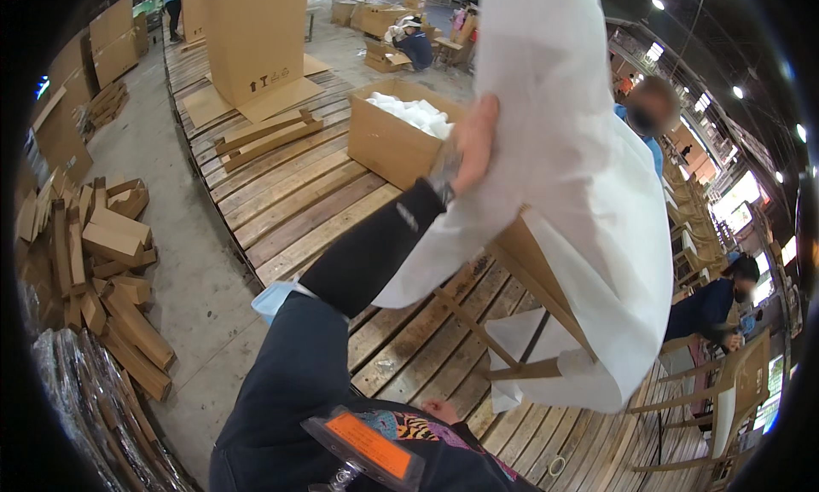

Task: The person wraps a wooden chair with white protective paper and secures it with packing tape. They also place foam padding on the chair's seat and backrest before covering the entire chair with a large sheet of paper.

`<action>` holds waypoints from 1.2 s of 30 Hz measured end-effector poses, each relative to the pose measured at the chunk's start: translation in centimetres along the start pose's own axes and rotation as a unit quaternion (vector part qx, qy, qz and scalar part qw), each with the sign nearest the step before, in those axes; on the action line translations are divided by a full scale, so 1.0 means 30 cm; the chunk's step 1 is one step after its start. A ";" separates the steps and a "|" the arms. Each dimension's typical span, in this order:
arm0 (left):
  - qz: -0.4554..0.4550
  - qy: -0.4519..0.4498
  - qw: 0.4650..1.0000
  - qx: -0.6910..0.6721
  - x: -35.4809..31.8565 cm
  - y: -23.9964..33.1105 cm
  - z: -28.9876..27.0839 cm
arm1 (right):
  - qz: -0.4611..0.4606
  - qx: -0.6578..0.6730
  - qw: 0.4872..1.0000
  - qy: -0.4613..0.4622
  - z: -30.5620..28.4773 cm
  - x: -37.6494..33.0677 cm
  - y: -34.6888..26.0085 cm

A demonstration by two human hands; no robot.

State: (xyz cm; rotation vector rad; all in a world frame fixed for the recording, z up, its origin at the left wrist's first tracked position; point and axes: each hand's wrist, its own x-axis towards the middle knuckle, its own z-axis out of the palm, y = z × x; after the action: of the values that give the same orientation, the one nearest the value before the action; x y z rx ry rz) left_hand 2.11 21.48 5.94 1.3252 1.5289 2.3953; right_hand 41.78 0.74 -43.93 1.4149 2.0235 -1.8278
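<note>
A large white sheet cover (589, 193), soft and thin like non-woven cloth, drapes over a brown wooden chair (533, 262) tilted in front of me. Some of the chair's legs and rails show below the sheet; the rest is hidden. My left hand (474, 142), at the end of a black sleeve, grips the sheet at its upper left side, its fingertips partly out of sight. Lower down, close to my body, only a small part of my right hand (441, 409) shows beside the slatted platform (409, 347). Its fingers are too hidden to read.
On the platform stand an open carton (392, 147) of white wrapped pieces, cardboard strips (269, 138) and a tall carton (256, 49). Cardboard scraps (119, 262) heap on the left floor. At right, a co-worker (712, 309) bends by another wooden chair (738, 390); another person stands behind the sheet.
</note>
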 end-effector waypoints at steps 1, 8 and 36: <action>-0.002 -0.014 0.999 -0.037 -0.017 -0.034 -0.031 | 0.006 -0.010 1.000 -0.017 0.007 0.042 -0.176; -0.101 -0.087 0.982 -0.131 -0.144 -0.439 -0.575 | -0.377 -0.034 0.923 -0.074 0.129 0.581 -1.482; 0.064 -0.249 0.869 0.422 0.468 -1.296 -1.026 | -0.256 -0.389 0.885 0.004 -0.215 1.360 -2.114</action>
State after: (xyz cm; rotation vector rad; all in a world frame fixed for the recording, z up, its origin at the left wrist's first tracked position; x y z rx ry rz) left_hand -42.72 24.87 -19.25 1.9872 2.4171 1.1896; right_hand -19.44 37.34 -18.64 0.6928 2.8283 -0.8431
